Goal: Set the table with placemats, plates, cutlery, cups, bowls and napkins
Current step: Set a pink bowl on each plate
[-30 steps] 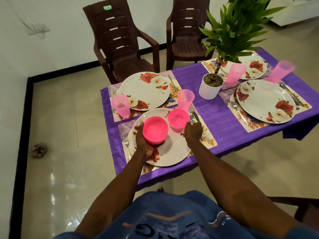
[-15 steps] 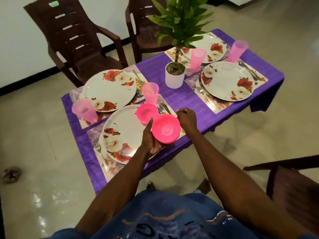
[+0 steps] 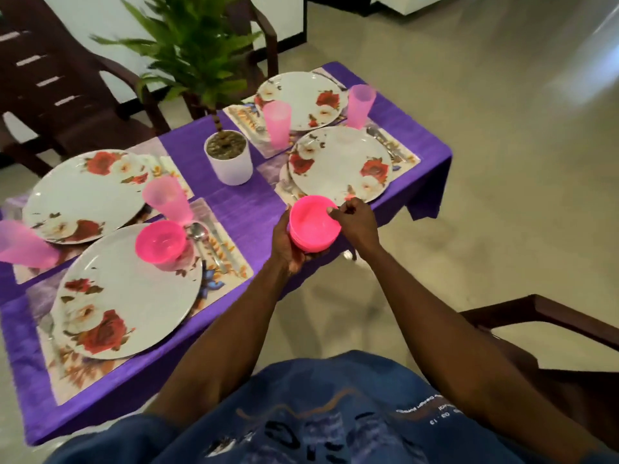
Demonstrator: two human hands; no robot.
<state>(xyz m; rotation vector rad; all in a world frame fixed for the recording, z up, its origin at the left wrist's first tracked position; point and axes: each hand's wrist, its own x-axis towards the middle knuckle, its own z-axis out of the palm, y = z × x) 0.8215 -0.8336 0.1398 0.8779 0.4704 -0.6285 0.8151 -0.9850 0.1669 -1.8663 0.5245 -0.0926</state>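
1. Your right-hand fingers (image 3: pixel 336 212) are bunched and pinching the near rim of the top bowl in the stack of pink bowls (image 3: pixel 313 224); a second ago that right hand (image 3: pixel 355 222) rested by the cutlery of the near-left setting, so it has come across to the stack.
2. Your left hand (image 3: pixel 284 244) cups the stack from below and the side, fingers curled round it. It has carried the stack from over the near-left plate (image 3: pixel 125 291) to the surface edge beside the near-right plate (image 3: pixel 340 164).
3. One pink bowl (image 3: pixel 160 241) sits on the upper rim of the near-left plate, just beside the spoon (image 3: pixel 198 233), so that place looks served.
4. Judging by the pinch, you are about to peel off the top bowl for the near-right plate, which carries no bowl yet.
5. Farther out, the far-right plate (image 3: pixel 301 100) and the far-left plate (image 3: pixel 88 194) also lack bowls. Cups such as the pink cup (image 3: pixel 277 123) stand at the places, and a potted plant (image 3: pixel 229 155) sits mid-surface on the purple tablecloth (image 3: pixel 241 209).
6. No napkins show, so I judge bowls and napkins remain.
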